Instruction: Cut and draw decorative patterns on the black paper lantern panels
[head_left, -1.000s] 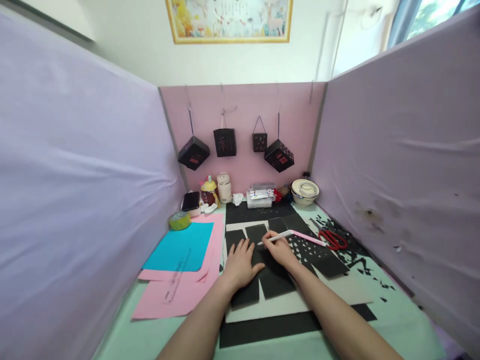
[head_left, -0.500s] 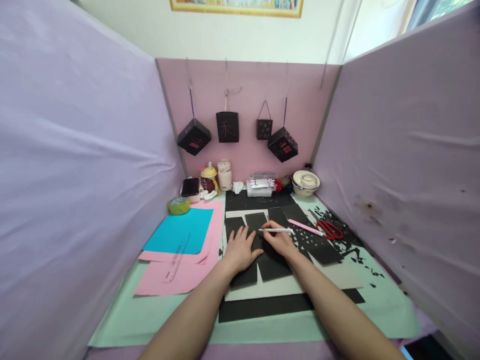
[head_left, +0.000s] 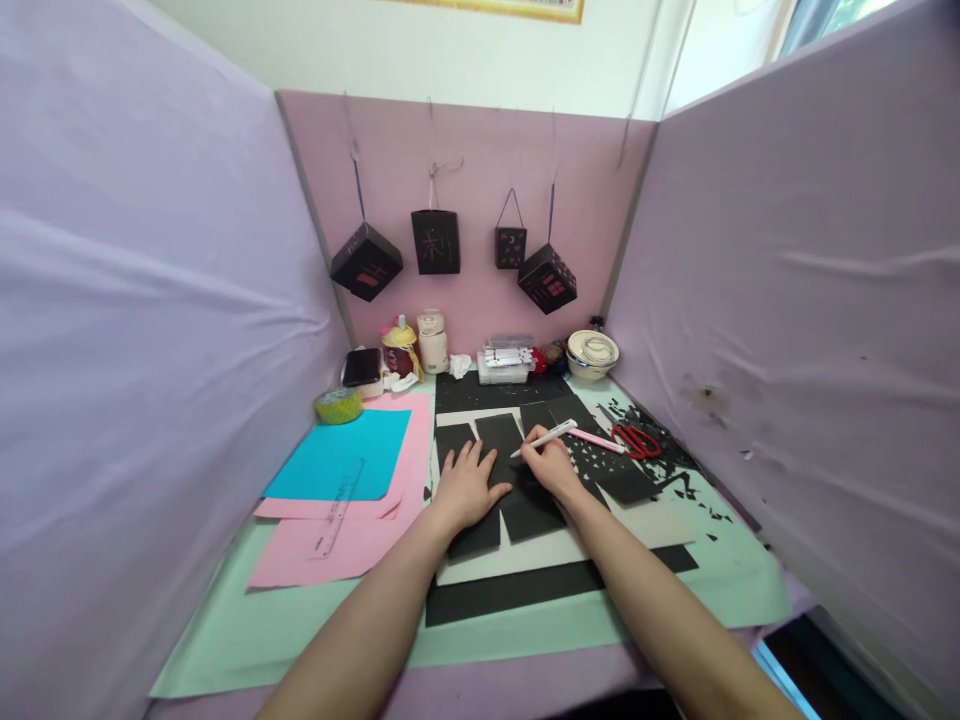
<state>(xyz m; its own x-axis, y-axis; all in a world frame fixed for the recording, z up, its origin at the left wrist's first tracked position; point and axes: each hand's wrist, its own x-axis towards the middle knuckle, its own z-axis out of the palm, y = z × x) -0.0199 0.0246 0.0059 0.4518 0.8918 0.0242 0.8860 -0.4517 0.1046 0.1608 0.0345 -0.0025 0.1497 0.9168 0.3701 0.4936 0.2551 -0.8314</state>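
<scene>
My left hand (head_left: pixel 466 487) lies flat with spread fingers on the black paper panels (head_left: pixel 525 515), near the table's middle. Just right of it, my right hand (head_left: pixel 549 464) is closed around a white pen (head_left: pixel 551 437), its tip close to the black paper. Under the panels is a white board (head_left: pixel 551 553). A pink craft knife (head_left: pixel 598 439) lies beyond my right hand, beside red-handled scissors (head_left: pixel 636 441). Small cut-out holes or bits show on the panel right of my hand.
Blue sheet (head_left: pixel 345 455), pink paper (head_left: pixel 285 552), clear ruler (head_left: pixel 339 515) and green tape (head_left: pixel 339 404) lie left. Black scraps (head_left: pixel 682 485) litter the right. Bottles, a plastic box (head_left: pixel 504 368) and a lidded bowl (head_left: pixel 592 354) stand behind; black paper lanterns (head_left: pixel 436 242) hang above.
The view has shifted, so the scene sits further left and slightly higher. The pen in my right hand is more tilted, its rear end raised. My left hand stays flat on the paper.
</scene>
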